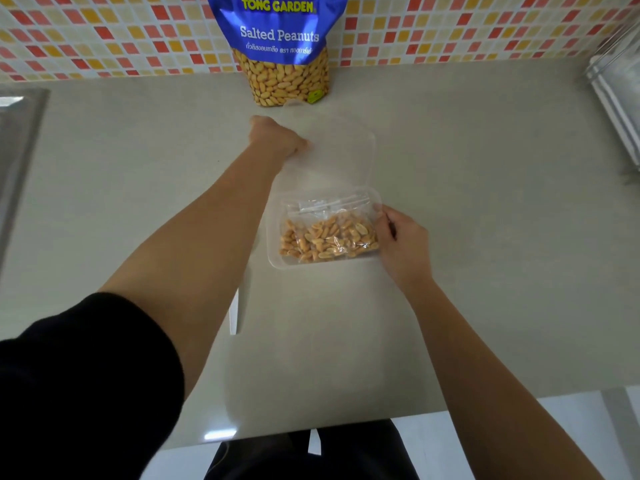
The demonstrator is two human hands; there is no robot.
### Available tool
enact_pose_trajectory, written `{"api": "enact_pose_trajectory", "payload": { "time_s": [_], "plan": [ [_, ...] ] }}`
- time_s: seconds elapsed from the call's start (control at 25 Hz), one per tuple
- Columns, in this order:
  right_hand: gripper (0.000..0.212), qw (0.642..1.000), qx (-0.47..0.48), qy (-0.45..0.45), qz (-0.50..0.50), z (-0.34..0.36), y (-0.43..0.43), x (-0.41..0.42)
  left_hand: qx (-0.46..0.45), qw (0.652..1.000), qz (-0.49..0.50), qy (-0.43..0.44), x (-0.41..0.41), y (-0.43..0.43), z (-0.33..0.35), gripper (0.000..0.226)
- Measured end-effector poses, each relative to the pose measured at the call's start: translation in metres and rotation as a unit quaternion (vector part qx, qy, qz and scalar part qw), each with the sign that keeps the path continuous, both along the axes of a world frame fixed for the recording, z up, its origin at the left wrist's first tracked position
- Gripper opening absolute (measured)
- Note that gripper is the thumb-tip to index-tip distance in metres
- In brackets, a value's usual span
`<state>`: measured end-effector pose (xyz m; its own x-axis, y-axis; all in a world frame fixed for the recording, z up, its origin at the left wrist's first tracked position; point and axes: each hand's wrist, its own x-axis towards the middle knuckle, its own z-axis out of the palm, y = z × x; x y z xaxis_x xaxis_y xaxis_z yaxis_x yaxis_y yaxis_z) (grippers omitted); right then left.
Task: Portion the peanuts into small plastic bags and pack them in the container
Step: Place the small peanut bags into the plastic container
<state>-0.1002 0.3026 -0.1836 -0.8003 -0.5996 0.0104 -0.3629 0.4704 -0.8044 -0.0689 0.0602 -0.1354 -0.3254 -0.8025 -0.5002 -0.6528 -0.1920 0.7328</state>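
Note:
A clear plastic container (273,252) sits in the middle of the counter with its hinged lid (341,157) raised behind it. Inside lie small zip bags of peanuts (327,237). My left hand (277,136) is stretched forward and grips the lid's left edge. My right hand (403,240) rests against the container's right side, its fingers touching the rim and the bag. A large blue bag of salted peanuts (282,46) stands upright against the tiled wall, just behind the lid.
A metal sink edge (17,133) runs along the left. A wire rack (616,88) stands at the far right. The counter's front edge (450,410) is close to my body. A thin pale strip (235,313) lies beside my left forearm.

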Motion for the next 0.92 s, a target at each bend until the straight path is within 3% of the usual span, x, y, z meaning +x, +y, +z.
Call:
{"api": "enact_pose_trajectory", "payload": {
  "time_s": [0.16, 0.28, 0.36, 0.44, 0.56, 0.68, 0.76, 0.92],
  "plan": [
    [0.034, 1.0, 0.0, 0.018, 0.001, -0.001, 0.0, 0.0, 0.107, 0.959, 0.106, 0.241, 0.037, 0.023, 0.019, 0.06],
    [0.035, 1.0, 0.002, 0.003, -0.024, -0.001, 0.002, 0.003, 0.127, 0.933, 0.144, 0.304, 0.078, 0.055, 0.025, 0.058],
    [0.04, 0.996, -0.028, -0.035, -0.083, 0.002, 0.003, 0.003, 0.107, 0.94, 0.136, 0.296, 0.1, 0.078, 0.027, 0.061],
    [0.052, 0.973, -0.113, -0.161, -0.12, 0.013, -0.001, 0.004, 0.096, 0.947, 0.11, 0.285, 0.114, 0.099, 0.029, 0.065],
    [0.056, 0.936, -0.19, -0.289, -0.064, 0.027, -0.01, 0.002, 0.083, 0.961, 0.072, 0.254, 0.12, 0.122, 0.029, 0.064],
    [0.044, 0.952, -0.164, -0.253, -0.045, 0.034, -0.019, 0.009, -0.015, 0.986, 0.046, 0.157, 0.119, 0.129, 0.023, 0.064],
    [0.042, 0.977, -0.086, -0.185, -0.057, 0.032, -0.02, 0.012, -0.069, 0.993, 0.02, 0.096, 0.119, 0.128, 0.014, 0.064],
    [0.044, 0.981, -0.026, -0.18, -0.06, 0.019, -0.013, 0.021, -0.03, 0.998, 0.004, 0.052, 0.12, 0.132, 0.001, 0.063]
  ]
}}
